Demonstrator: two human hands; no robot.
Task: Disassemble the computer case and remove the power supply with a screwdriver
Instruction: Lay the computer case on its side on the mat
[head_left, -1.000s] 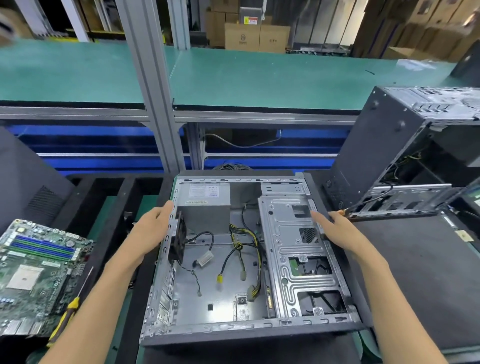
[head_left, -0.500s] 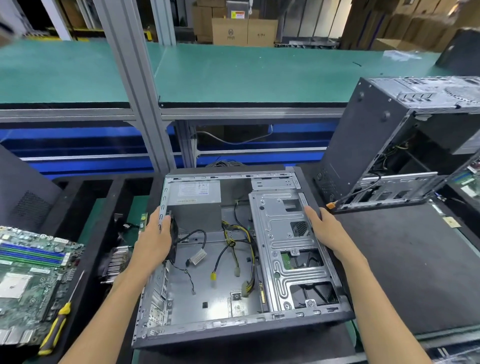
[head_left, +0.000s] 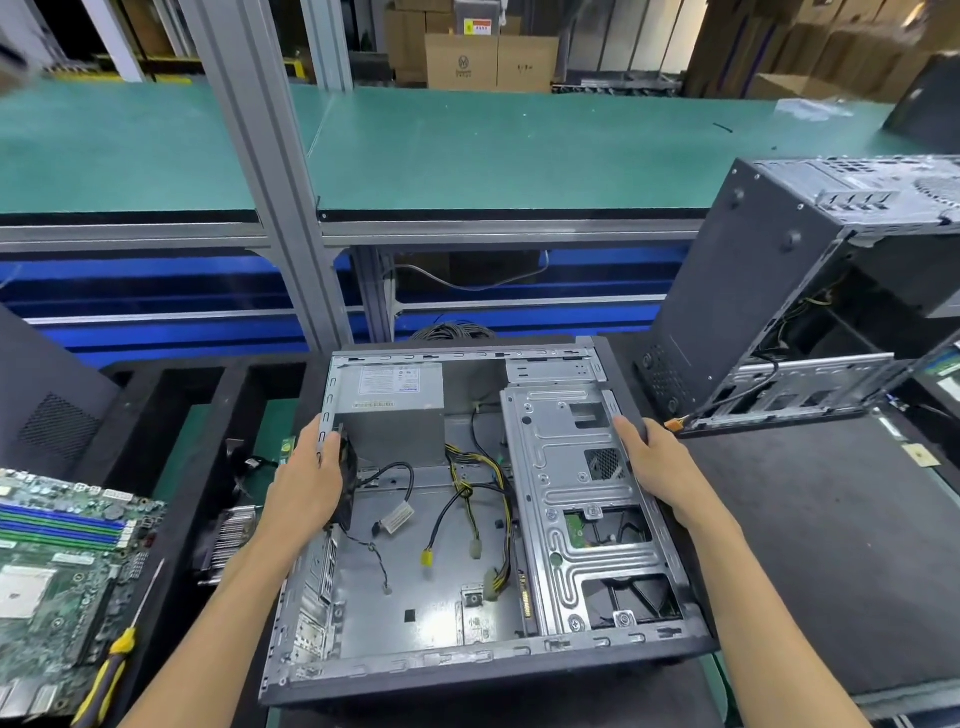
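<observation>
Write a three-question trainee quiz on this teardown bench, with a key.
1. True or false: the screwdriver is in the right hand.
2. The power supply sits in which corner of the open case? A near right, B far left, C near left.
3. Fill in: the left hand grips the case's ____ wall.

Key: 1 false, it lies beside the motherboard. 2 B. 3 left.
</observation>
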